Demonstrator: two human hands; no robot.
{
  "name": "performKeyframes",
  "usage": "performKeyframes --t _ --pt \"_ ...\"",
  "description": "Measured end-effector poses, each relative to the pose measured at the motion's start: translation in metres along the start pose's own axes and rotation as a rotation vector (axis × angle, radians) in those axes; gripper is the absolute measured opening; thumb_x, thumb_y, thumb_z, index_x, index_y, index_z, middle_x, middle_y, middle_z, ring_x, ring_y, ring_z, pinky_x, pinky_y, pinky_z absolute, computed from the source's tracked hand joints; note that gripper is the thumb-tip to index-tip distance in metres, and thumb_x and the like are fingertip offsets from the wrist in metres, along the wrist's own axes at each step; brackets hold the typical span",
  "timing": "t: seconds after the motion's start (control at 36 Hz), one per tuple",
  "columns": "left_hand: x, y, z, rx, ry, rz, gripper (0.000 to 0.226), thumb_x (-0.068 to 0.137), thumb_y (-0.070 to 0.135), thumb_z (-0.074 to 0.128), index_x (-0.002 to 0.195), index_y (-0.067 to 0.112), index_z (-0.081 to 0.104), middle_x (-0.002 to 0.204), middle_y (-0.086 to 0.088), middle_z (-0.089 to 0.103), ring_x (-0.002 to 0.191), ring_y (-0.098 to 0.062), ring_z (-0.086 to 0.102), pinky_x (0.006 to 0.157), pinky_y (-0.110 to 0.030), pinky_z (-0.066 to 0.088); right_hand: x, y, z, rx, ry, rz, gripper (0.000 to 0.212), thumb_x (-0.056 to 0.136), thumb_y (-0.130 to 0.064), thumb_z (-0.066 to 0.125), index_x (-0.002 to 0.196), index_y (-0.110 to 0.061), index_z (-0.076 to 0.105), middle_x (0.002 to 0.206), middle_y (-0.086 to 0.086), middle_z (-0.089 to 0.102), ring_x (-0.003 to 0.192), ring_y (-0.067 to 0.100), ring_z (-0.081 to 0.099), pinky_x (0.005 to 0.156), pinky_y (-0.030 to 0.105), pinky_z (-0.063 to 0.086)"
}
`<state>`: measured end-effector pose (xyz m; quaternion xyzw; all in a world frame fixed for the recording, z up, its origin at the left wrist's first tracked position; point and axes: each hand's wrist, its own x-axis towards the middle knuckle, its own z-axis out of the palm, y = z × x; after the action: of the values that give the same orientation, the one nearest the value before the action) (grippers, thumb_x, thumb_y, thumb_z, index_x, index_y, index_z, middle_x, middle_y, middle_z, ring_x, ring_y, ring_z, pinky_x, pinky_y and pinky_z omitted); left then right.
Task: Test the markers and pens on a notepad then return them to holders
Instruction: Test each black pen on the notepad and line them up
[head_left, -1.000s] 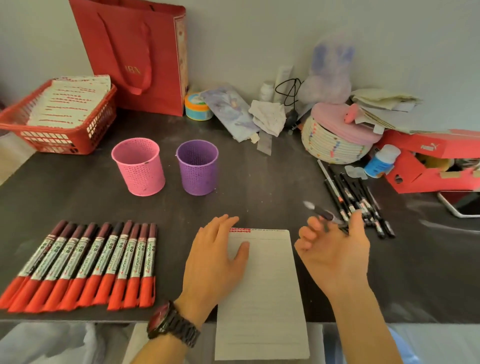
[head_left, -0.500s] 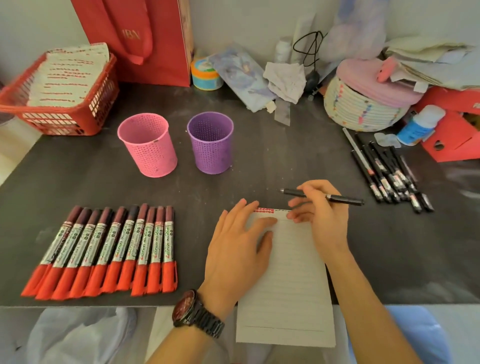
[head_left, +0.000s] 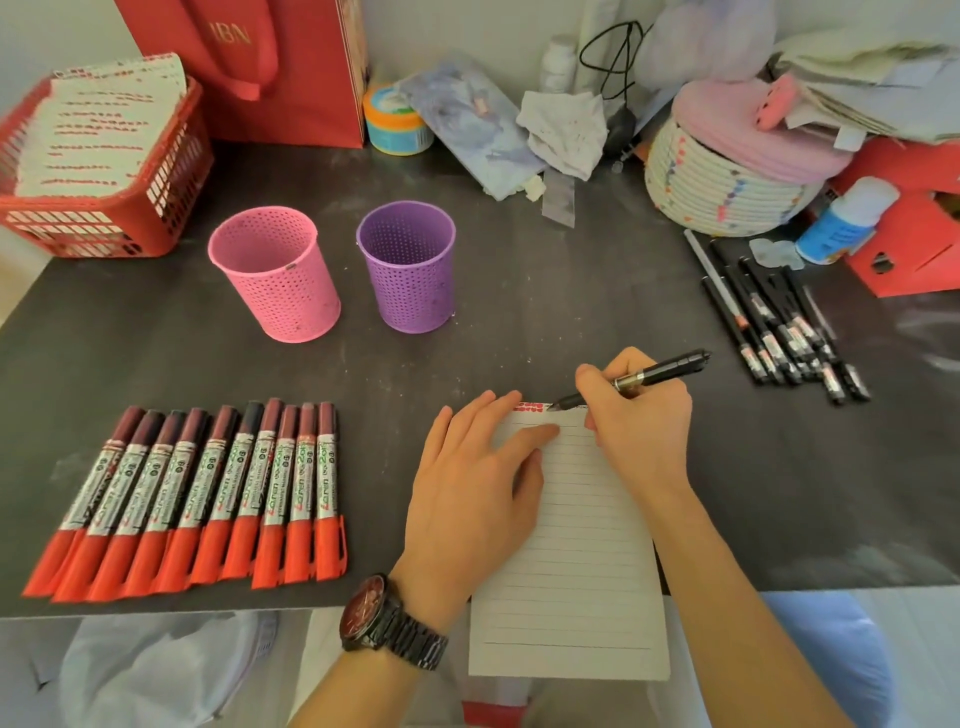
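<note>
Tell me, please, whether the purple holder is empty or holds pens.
Empty as far as shows: the purple holder stands upright, nothing rises above its rim, and only its perforated inner wall is visible.

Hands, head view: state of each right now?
Left hand: open, fingers flat on the notepad.
Right hand: fingers grip the black pen, tip at the notepad's top.
</note>
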<state>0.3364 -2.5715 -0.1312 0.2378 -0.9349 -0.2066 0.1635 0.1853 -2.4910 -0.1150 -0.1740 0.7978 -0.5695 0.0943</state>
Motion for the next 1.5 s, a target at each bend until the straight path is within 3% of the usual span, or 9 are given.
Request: performKeyframes --t 0.42,1.25,1.33,1.42,1.5 --pt "0.001 -0.001 0.0 0.008 -0.003 -0.013 0.032 0.098 0.039 0.043 0.123 0.044 0.062 0.147 0.007 0.049 0.141 -0.016 0.036 0.121 -0.04 0.015 -0.001 -0.002 0.002 -0.003 0.0 -0.017 0.028 0.087 -0.018 0.069 0.062 -0.015 0.056 0.048 0.002 0.062 0.041 0.0 0.052 0.048 0.009 0.042" --pt "0.001 0.0 -0.001 -0.022 -0.005 -0.024 0.03 0.097 0.037 0.049 0.121 0.043 0.065 0.147 0.008 0.049 0.141 -0.016 0.037 0.121 -0.039 0.016 0.004 0.006 0.001 -0.005 0.017 -0.049 0.031 0.086 -0.014 0.066 0.059 -0.019 0.052 0.045 0.003 0.059 0.04 0.001 0.051 0.045 0.012 0.042" --pt "0.0 -0.001 0.0 -0.02 -0.007 -0.022 0.03 0.097 0.038 0.048 0.122 0.044 0.064 0.147 0.009 0.048 0.141 -0.015 0.036 0.121 -0.039 0.015 0.003 0.006 0.0 0.099 0.039 -0.055 0.038 0.09 -0.033 0.066 0.057 -0.026 0.05 0.044 0.0 0.055 0.041 0.006 0.05 0.046 0.018 0.042" --pt "0.0 -0.001 0.001 -0.026 0.0 -0.024 0.03 0.096 0.038 0.048 0.121 0.044 0.065 0.146 0.009 0.05 0.14 -0.015 0.038 0.121 -0.041 0.019 0.003 0.004 -0.005 0.285 0.043 -0.033 0.056 0.096 -0.058 0.049 0.056 -0.019 0.053 0.043 0.0 0.047 0.043 0.012 0.046 0.048 0.02 0.042" --pt "0.0 -0.001 0.0 -0.029 0.014 -0.026 0.03 0.095 0.037 0.049 0.119 0.044 0.066 0.144 0.009 0.052 0.139 -0.015 0.041 0.119 -0.044 0.025 0.006 0.003 -0.01 0.475 -0.06 0.059 0.063 0.095 -0.063 0.036 0.06 -0.017 0.063 0.052 0.004 0.051 0.05 0.015 0.045 0.055 0.025 0.04"
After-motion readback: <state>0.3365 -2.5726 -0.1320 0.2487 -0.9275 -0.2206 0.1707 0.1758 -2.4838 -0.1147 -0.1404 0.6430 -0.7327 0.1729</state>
